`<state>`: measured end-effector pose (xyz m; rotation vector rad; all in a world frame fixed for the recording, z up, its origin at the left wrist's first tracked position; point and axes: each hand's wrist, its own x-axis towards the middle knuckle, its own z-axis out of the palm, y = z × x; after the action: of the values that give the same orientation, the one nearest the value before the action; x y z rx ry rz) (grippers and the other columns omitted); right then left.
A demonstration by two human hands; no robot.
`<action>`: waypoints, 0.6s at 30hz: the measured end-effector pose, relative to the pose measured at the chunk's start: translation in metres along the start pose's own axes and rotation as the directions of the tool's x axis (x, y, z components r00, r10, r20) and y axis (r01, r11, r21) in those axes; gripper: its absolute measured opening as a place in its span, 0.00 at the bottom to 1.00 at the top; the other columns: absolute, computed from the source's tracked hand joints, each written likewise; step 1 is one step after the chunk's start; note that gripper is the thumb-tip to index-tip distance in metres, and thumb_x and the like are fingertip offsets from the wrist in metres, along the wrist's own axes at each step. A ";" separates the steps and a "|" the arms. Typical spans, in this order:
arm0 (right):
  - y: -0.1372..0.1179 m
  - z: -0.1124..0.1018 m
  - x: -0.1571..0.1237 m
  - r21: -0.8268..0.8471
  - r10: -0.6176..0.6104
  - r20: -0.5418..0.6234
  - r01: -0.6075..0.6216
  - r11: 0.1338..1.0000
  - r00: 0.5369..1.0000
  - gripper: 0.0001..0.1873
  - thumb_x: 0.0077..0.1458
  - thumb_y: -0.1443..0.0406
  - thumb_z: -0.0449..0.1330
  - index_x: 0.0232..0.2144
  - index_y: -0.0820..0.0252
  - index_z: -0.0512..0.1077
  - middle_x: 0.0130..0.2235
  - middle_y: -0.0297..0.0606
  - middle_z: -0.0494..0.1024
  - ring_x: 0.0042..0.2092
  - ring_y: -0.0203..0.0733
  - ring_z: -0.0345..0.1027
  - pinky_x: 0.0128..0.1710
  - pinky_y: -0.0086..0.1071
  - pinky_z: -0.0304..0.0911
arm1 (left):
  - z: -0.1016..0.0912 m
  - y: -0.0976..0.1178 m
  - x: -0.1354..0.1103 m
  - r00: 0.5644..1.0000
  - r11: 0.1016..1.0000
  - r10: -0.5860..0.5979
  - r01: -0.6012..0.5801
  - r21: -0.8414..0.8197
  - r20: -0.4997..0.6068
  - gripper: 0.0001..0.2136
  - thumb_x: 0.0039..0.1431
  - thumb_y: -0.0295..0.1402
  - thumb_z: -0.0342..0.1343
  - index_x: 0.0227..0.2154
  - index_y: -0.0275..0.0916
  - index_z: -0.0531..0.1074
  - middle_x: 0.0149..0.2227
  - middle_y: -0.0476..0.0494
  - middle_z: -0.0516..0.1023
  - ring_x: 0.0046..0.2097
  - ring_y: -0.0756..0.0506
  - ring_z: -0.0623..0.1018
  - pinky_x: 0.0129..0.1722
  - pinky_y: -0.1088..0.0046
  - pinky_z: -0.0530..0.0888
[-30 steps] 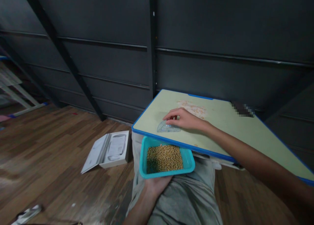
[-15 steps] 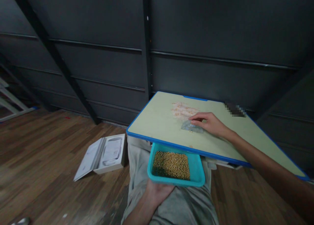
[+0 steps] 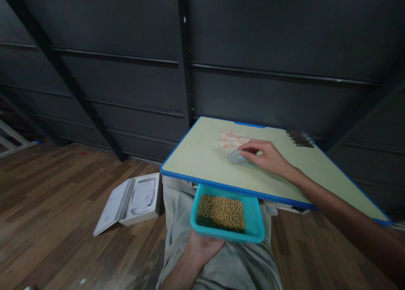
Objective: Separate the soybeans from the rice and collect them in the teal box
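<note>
My left hand [image 3: 205, 245] supports a turquoise tray [image 3: 256, 220] from below, just in front of the table's near edge. Most of its fingers are hidden under the tray. Round tan dry soybeans [image 3: 221, 212] cover much of the tray's bottom, with the right end bare. Over the table, my right hand [image 3: 264, 155] pinches the upper part of a clear half-round plastic piece [image 3: 236, 158], protractor-like in shape and blurred. Just beyond it, a pale pink and orange layer of small bits [image 3: 232, 139] lies spread on the tabletop.
The pale yellow table [image 3: 196, 155] has a blue rim and stands against a dark panelled wall [image 3: 126, 79]. A pixelated dark object [image 3: 300, 138] lies at its far right. On the wooden floor at left is an opened white box [image 3: 141, 199].
My right hand has shifted slightly left and away from me with the clear plastic piece. The whole view has moved a little. My left hand still holds the tray in the same place.
</note>
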<state>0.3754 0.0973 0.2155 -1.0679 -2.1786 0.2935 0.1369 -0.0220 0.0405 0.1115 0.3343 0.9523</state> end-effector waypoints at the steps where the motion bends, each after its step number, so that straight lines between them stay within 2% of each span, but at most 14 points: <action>1: 0.006 -0.002 0.009 -0.008 0.000 -0.021 0.000 1.000 1.000 0.11 0.66 0.58 0.62 0.44 0.54 0.83 0.44 0.42 0.84 0.42 0.46 0.75 0.40 0.40 0.68 | -0.003 0.000 0.001 1.000 1.000 -0.004 0.004 -0.003 0.009 0.15 0.68 0.32 0.53 0.52 0.44 0.80 0.47 0.44 0.88 0.55 0.38 0.83 0.66 0.52 0.69; 6: 0.029 0.000 0.048 -0.007 -0.060 -0.007 0.060 0.998 0.998 0.12 0.64 0.60 0.63 0.46 0.56 0.83 0.44 0.43 0.84 0.40 0.44 0.74 0.42 0.39 0.67 | -0.014 0.001 0.004 1.000 0.999 -0.025 0.024 0.035 0.005 0.16 0.65 0.31 0.55 0.52 0.47 0.80 0.44 0.45 0.89 0.56 0.38 0.82 0.66 0.54 0.70; 9: 0.031 0.011 0.059 0.084 -0.024 -0.062 0.029 0.996 0.998 0.11 0.63 0.62 0.63 0.44 0.57 0.83 0.44 0.43 0.84 0.40 0.43 0.75 0.41 0.38 0.67 | -0.014 0.003 0.004 1.000 0.997 -0.025 0.025 0.072 0.003 0.18 0.64 0.33 0.55 0.55 0.51 0.78 0.48 0.47 0.88 0.56 0.38 0.82 0.65 0.55 0.71; 12: 0.020 0.028 0.060 0.191 0.019 -0.084 -0.003 0.982 0.996 0.10 0.62 0.65 0.63 0.44 0.58 0.82 0.46 0.44 0.84 0.41 0.42 0.75 0.42 0.37 0.68 | -0.011 0.004 0.003 1.000 0.997 -0.015 0.015 0.079 0.003 0.20 0.64 0.33 0.55 0.58 0.52 0.76 0.49 0.47 0.88 0.57 0.37 0.82 0.65 0.53 0.71; 14: 0.006 0.043 0.059 0.200 0.025 -0.081 -0.008 0.980 0.996 0.10 0.62 0.67 0.62 0.44 0.59 0.82 0.45 0.43 0.84 0.39 0.41 0.74 0.40 0.36 0.67 | -0.010 0.005 0.003 1.000 0.997 -0.015 0.014 0.080 0.009 0.21 0.64 0.33 0.54 0.58 0.53 0.76 0.49 0.48 0.88 0.58 0.38 0.81 0.65 0.54 0.70; 18: -0.029 0.082 0.059 0.201 -0.024 0.009 0.022 0.979 1.000 0.11 0.61 0.71 0.61 0.43 0.59 0.81 0.38 0.38 0.82 0.34 0.37 0.71 0.37 0.33 0.66 | -0.017 0.005 0.006 0.999 0.996 -0.032 0.030 0.080 0.029 0.22 0.64 0.32 0.53 0.58 0.58 0.75 0.51 0.50 0.87 0.59 0.38 0.80 0.66 0.56 0.69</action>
<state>0.2779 0.1317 0.1969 -0.9296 -2.1175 0.4994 0.1304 -0.0153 0.0245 0.1927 0.3451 0.9062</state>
